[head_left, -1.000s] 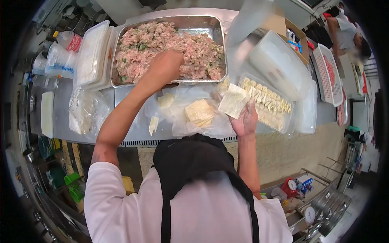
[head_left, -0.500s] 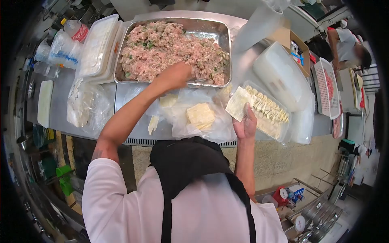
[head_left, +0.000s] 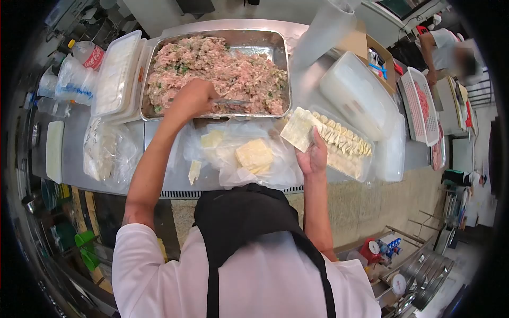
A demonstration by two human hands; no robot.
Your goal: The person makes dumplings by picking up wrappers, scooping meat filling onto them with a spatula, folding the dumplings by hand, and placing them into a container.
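My left hand [head_left: 195,99] is closed around a slim metal utensil [head_left: 233,101], its flat end at the near side of the minced meat [head_left: 212,69]. The meat, flecked with green, lies in a deep metal tray [head_left: 289,69]. My right hand [head_left: 313,153] holds a square dough wrapper [head_left: 298,130] by its right edge, its face up. Just beyond that hand, a clear plastic container [head_left: 366,172] holds rows of folded dumplings [head_left: 347,139]. Between my arms, a stack of wrappers [head_left: 254,155] rests on crumpled plastic film [head_left: 228,170].
Lidded plastic boxes [head_left: 117,74] and a plastic bag [head_left: 101,148] stand at left, near a cola bottle [head_left: 87,54]. Large translucent containers [head_left: 355,93] stand at right. Farther right, a person [head_left: 442,50] is beside a white basket [head_left: 416,114]. A wrapper scrap [head_left: 194,172] lies near the front edge.
My left hand has moved left along the tray's near side, and the utensil now shows more clearly. My right hand still holds the wrapper. The whole view has shifted slightly.
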